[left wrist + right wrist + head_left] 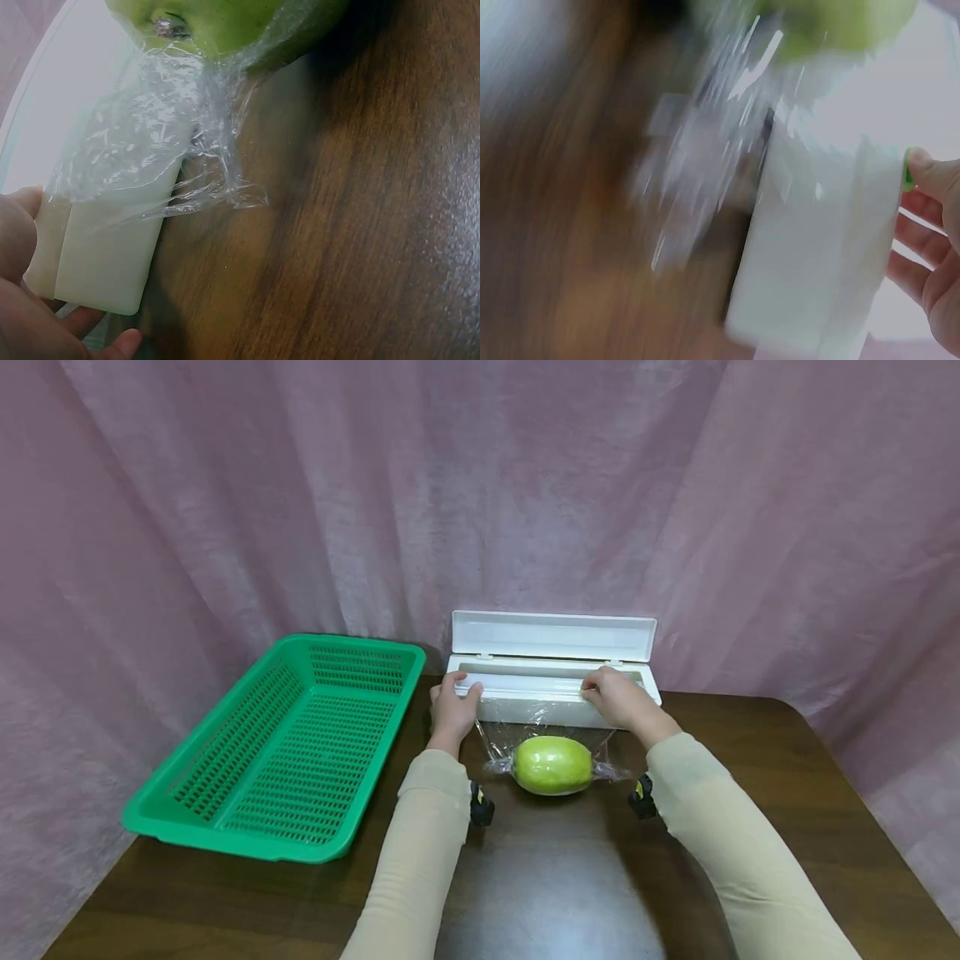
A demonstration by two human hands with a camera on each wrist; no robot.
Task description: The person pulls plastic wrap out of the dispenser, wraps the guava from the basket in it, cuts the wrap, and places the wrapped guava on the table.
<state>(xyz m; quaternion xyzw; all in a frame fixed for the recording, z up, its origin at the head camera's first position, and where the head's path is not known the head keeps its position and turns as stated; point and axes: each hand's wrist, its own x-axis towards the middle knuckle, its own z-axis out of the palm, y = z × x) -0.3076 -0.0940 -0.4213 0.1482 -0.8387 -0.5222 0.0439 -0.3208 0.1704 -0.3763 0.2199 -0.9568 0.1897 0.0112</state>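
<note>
A white cling film dispenser box stands near the curtain, its lid raised and a film roll inside. At the box's left end my left hand grips the corner, thumb and fingers around it. My right hand pinches a small green slider at the box's front edge, right of the middle. Clear cling film runs from the box to an oval yellow-green fruit, like a melon, lying in front. The film wraps the fruit and bunches at both ends. Motion blurs the right wrist view.
A large green plastic basket with slotted walls sits on the left of the brown wooden table. Behind everything hangs a pink curtain. The table's right edge slopes away beyond my right arm.
</note>
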